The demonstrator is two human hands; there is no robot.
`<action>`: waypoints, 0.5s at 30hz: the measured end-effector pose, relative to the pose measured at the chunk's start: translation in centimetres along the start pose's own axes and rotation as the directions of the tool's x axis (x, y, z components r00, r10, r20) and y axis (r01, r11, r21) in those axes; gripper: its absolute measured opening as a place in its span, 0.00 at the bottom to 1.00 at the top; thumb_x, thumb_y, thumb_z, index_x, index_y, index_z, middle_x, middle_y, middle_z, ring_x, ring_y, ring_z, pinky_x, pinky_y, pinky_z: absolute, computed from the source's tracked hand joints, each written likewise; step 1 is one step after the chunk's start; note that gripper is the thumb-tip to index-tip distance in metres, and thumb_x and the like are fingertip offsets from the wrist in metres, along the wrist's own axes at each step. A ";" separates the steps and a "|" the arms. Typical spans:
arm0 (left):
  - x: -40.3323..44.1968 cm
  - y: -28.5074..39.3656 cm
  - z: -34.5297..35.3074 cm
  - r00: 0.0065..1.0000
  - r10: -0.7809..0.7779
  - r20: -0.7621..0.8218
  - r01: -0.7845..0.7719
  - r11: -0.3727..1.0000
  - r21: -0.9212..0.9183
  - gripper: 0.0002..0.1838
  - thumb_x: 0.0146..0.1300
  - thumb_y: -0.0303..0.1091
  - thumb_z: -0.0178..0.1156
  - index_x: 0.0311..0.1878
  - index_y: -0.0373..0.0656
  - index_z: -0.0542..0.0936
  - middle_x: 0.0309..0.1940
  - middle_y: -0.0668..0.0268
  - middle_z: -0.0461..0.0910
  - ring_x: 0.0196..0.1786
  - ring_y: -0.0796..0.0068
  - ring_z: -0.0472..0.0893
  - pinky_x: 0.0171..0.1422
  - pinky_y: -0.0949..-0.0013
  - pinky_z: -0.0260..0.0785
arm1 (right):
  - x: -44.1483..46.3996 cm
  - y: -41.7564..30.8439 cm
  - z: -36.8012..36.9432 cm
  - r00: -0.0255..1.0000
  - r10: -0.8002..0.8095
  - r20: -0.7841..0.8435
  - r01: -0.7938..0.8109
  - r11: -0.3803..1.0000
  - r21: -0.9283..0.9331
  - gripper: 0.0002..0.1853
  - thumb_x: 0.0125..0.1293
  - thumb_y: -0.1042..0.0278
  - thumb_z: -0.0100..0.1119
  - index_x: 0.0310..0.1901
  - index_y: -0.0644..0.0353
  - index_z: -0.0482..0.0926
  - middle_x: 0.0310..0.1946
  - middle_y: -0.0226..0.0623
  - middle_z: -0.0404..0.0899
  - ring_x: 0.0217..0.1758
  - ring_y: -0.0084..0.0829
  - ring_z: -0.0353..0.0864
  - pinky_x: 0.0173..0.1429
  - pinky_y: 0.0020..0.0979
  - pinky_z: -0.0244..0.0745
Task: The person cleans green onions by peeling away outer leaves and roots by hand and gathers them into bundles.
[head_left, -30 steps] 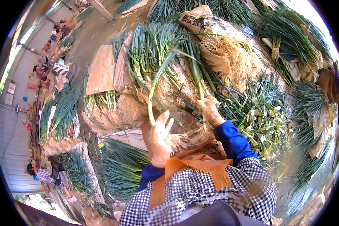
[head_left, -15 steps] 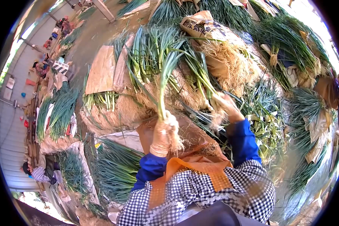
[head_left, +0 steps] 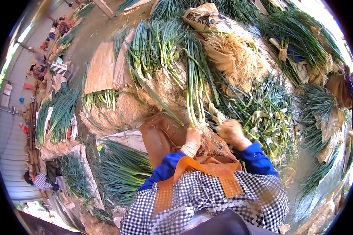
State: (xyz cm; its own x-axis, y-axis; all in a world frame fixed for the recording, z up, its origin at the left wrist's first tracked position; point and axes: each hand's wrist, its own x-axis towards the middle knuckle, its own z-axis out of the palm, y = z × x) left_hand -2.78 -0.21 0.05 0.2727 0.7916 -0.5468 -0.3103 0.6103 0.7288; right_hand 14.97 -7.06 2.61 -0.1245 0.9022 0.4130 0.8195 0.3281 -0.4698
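My left hand is closed round the lower ends of a few long green onions, their leaves pointing away from me. Pale stringy roots hang out beside that hand, above the brown apron on my lap. Just to the right, my right hand has its fingers curled together, slightly blurred; what it grips, if anything, is hidden. Its fingertips are close to a whitish root end. Beyond my hands lies a pile of green onions with roots towards me.
Loose leaves and peelings cover the ground at right. A printed sack lies over rooty onions ahead. Another bundle of green onions is at my left. A co-worker sits at far left.
My left hand has lowered and moved right with its green onions, now beside the right hand. My right hand has drawn back towards me, away from the onions it was touching.
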 end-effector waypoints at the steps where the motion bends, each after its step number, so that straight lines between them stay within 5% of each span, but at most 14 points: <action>1: -0.2 0.1 -0.2 0.999 -0.015 0.033 0.017 0.999 -0.040 0.07 0.58 0.26 0.60 0.40 0.38 0.77 0.22 0.74 0.74 0.21 0.84 0.70 0.22 0.80 0.60 | -2.2 1.6 -1.0 0.987 0.163 -0.017 -0.163 0.986 -0.036 0.10 0.55 0.59 0.58 0.21 0.51 0.77 0.18 0.33 0.76 0.21 0.33 0.77 0.28 0.34 0.72; 2: -0.3 0.2 -0.3 0.997 -0.028 0.069 0.033 0.996 -0.079 0.07 0.58 0.27 0.60 0.40 0.38 0.77 0.22 0.73 0.74 0.22 0.84 0.70 0.23 0.80 0.61 | -4.3 3.8 -2.1 0.947 0.319 -0.042 -0.322 0.944 -0.070 0.10 0.56 0.57 0.58 0.24 0.51 0.79 0.19 0.33 0.77 0.23 0.33 0.78 0.29 0.33 0.74; 3: 0.0 -0.2 -0.7 0.997 -0.030 0.068 0.036 0.996 -0.082 0.07 0.58 0.27 0.60 0.40 0.38 0.77 0.22 0.73 0.74 0.22 0.84 0.70 0.23 0.80 0.61 | -6.3 6.8 -3.5 0.722 0.663 0.196 -0.561 0.728 -0.394 0.12 0.58 0.54 0.58 0.26 0.53 0.80 0.21 0.34 0.78 0.25 0.34 0.79 0.31 0.33 0.75; 4: 0.5 -0.9 -1.4 0.996 -0.009 0.093 0.015 0.998 -0.064 0.08 0.57 0.27 0.60 0.40 0.37 0.77 0.22 0.73 0.73 0.22 0.84 0.71 0.24 0.80 0.62 | -7.3 8.8 -4.5 0.321 0.912 0.256 -0.568 0.402 -0.718 0.15 0.59 0.51 0.57 0.29 0.55 0.81 0.23 0.34 0.80 0.27 0.35 0.80 0.33 0.34 0.75; 6: 1.0 -0.9 -1.3 0.991 0.017 0.134 -0.012 0.999 -0.044 0.09 0.57 0.28 0.61 0.40 0.37 0.77 0.22 0.72 0.73 0.23 0.84 0.71 0.24 0.80 0.62 | -5.9 7.4 -7.2 0.414 0.825 0.384 -0.461 0.554 -0.693 0.22 0.61 0.44 0.54 0.32 0.57 0.81 0.27 0.38 0.81 0.31 0.37 0.81 0.36 0.35 0.76; 7: 0.8 -0.6 -0.9 0.992 0.033 0.118 -0.032 0.999 -0.014 0.09 0.57 0.29 0.61 0.40 0.37 0.77 0.22 0.72 0.73 0.22 0.83 0.71 0.24 0.79 0.62 | -2.9 7.0 -5.7 0.588 0.732 0.344 -0.464 0.654 -0.597 0.24 0.64 0.41 0.49 0.36 0.58 0.77 0.23 0.37 0.78 0.26 0.30 0.79 0.29 0.32 0.75; 9: -0.1 -0.2 -0.4 0.995 0.037 0.092 -0.038 0.999 0.011 0.11 0.57 0.31 0.61 0.41 0.37 0.77 0.22 0.70 0.74 0.20 0.82 0.71 0.23 0.78 0.63 | 4.6 1.4 -5.3 0.687 0.690 0.227 -0.681 0.721 -0.127 0.27 0.60 0.39 0.52 0.39 0.60 0.80 0.35 0.44 0.81 0.39 0.46 0.80 0.44 0.40 0.73; 10: -0.3 0.0 -0.2 0.995 0.043 0.092 -0.044 0.999 0.011 0.11 0.57 0.31 0.61 0.41 0.37 0.77 0.22 0.70 0.74 0.20 0.82 0.71 0.23 0.78 0.63 | 6.2 1.6 -2.9 0.762 0.618 0.191 -0.641 0.761 0.096 0.27 0.62 0.40 0.50 0.42 0.61 0.79 0.37 0.45 0.81 0.41 0.44 0.80 0.46 0.39 0.72; 11: -0.4 0.2 -0.1 0.994 0.012 0.106 -0.012 1.000 -0.007 0.11 0.57 0.31 0.61 0.41 0.36 0.76 0.23 0.69 0.75 0.20 0.81 0.71 0.23 0.79 0.63 | 7.8 2.4 -0.1 0.814 0.545 0.198 -0.578 0.731 0.362 0.27 0.63 0.42 0.51 0.45 0.63 0.78 0.36 0.45 0.81 0.40 0.37 0.80 0.45 0.35 0.72; 12: -0.5 0.3 -0.1 0.993 -0.019 0.117 0.022 0.999 -0.024 0.11 0.57 0.30 0.60 0.42 0.36 0.76 0.23 0.69 0.75 0.21 0.81 0.72 0.23 0.79 0.64 | 10.2 1.9 0.2 0.688 0.547 0.477 -0.723 0.467 0.509 0.27 0.63 0.45 0.54 0.44 0.67 0.77 0.33 0.38 0.80 0.36 0.28 0.77 0.43 0.30 0.71; 15: -0.3 0.8 -0.1 0.974 -0.112 0.198 0.154 0.966 -0.207 0.08 0.59 0.32 0.59 0.40 0.41 0.74 0.22 0.70 0.73 0.20 0.80 0.72 0.22 0.79 0.65 | 11.1 3.0 7.7 0.761 0.558 0.331 -0.455 0.095 0.885 0.17 0.67 0.55 0.52 0.40 0.63 0.79 0.27 0.25 0.76 0.30 0.19 0.71 0.37 0.24 0.68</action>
State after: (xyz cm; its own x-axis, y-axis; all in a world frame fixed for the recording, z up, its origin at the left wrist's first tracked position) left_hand -3.20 0.01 0.80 0.4810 0.6965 -0.5325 -0.4468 0.7173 0.5346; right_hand 11.75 6.09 -0.16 0.1775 0.9622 -0.2067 -0.3610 -0.1318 -0.9232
